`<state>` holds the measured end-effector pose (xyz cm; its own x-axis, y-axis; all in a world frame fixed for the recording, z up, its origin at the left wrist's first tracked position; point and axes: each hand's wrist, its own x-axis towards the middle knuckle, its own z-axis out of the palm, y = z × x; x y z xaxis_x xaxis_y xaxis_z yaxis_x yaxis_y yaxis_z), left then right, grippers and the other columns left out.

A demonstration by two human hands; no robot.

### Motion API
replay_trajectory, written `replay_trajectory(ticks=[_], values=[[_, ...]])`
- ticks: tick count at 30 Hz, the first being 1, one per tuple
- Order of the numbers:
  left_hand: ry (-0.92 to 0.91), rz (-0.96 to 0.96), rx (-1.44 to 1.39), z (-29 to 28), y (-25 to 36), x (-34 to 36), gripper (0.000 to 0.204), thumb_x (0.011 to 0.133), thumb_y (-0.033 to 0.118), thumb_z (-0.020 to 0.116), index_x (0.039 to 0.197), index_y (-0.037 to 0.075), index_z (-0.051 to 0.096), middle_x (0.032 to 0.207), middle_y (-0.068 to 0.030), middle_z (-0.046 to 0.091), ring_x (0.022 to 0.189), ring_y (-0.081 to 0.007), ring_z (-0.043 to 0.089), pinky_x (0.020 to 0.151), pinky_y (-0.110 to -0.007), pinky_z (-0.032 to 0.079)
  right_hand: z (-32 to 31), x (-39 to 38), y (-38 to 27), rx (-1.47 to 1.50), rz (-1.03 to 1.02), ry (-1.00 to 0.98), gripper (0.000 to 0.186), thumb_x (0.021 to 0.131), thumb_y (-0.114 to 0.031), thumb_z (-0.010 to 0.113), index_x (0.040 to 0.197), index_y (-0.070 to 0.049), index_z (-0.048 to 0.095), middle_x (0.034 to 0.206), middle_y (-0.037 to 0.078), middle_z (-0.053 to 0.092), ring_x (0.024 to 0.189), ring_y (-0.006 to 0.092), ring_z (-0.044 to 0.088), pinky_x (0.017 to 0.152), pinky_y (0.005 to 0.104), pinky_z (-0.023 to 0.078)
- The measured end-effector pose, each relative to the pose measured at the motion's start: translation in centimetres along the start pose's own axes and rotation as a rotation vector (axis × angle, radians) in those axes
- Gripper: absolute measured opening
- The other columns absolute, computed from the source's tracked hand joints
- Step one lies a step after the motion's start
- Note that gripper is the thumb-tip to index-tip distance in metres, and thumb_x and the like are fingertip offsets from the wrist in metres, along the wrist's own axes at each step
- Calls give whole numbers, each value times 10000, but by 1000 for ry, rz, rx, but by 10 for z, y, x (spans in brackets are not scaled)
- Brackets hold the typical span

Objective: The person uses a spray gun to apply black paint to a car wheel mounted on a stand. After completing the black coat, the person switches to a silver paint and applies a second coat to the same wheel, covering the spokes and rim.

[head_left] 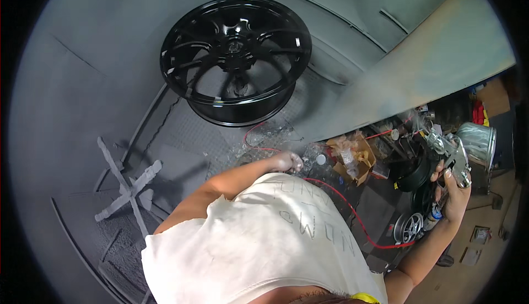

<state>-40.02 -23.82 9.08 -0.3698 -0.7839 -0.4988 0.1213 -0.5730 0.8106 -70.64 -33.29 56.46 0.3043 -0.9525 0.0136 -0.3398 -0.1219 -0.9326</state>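
Note:
My right hand (455, 191) is wrapped round the handle of a silver spray gun (449, 152), held out at the far right. A metal paint cup (477, 141) is fixed to the gun, and faint mist hangs near its nozzle. My left hand (287, 162) is curled closed in front of my shirt; a red air hose (344, 198) meets it on both sides and appears to run through the fingers. Beyond it, a glossy black wheel rim (236, 56) sits face up, its support hidden beneath it. The hose continues toward a blue-marked fitting (435, 214) below the gun.
At the lower left stands a paint-crusted cross-shaped stand (130, 192). A pale panel (419, 67) slants across the upper right. Behind it are an open cardboard box (361, 158) of crumpled material, a silver wheel (409, 228) and dark tyres (414, 176). Grey booth walls (82, 83) enclose the left.

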Motion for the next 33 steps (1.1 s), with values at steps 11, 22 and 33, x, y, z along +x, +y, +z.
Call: replay_trajectory(ticks=[11,22,33], values=[[419,-147,318,-116,-168,-114,193,894,198,624,892,50,748,868,-117,737,760,-167,665,717,-374,516,-24,-5,7,35,36,-27,507,913,-119,622,1353,60,443,958,131,620,748,158,617,395,190,415],[1320,148,-525,-266,-59,-214,440,1022,499,396,939,121,607,737,2,564,595,-99,454,501,-273,336,-20,-5,-2,24,44,-93,562,927,-114,592,1420,40,369,968,120,600,753,153,608,398,189,409],[420,-21,-317,-40,-7,-47,370,1023,295,388,1090,39,646,980,-48,679,828,-144,613,729,-315,515,-18,-8,-7,15,63,-88,608,913,-134,620,1427,46,350,952,123,603,750,164,615,400,193,407]])
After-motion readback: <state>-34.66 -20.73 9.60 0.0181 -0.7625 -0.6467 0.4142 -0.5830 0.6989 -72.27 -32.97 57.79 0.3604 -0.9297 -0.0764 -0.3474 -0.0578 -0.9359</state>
